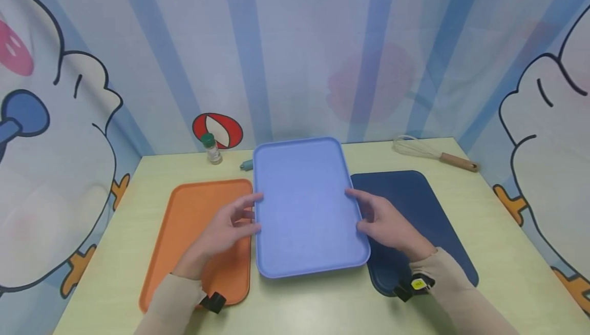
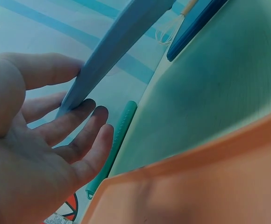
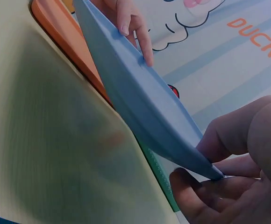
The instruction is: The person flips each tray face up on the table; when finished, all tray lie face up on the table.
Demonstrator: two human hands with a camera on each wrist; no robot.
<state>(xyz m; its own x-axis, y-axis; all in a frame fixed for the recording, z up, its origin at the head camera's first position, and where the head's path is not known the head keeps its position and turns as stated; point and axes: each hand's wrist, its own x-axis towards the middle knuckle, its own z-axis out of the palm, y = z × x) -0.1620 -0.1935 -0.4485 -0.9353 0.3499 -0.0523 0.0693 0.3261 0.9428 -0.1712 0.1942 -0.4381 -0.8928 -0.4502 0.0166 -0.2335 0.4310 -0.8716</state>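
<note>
A periwinkle-blue rectangular tray (image 1: 309, 207) is held up off the table between both hands, as the gap beneath it in the wrist views shows. My left hand (image 1: 226, 230) grips its left edge, thumb on the upper side and fingertips beneath. On the opposite edge, my right hand (image 1: 387, 222) pinches the rim in the same way. Below the left forearm lies an orange tray (image 1: 198, 237); a dark blue tray (image 1: 415, 222) lies under the right hand. The held tray partly hides a teal textured handle (image 2: 121, 135) behind it.
At the back left stands a small jar with a green lid (image 1: 211, 148). A whisk (image 1: 435, 155) with a wooden handle lies at the back right. Printed curtains (image 1: 304, 53) rise along the back and sides of the pale yellow table (image 1: 313, 304).
</note>
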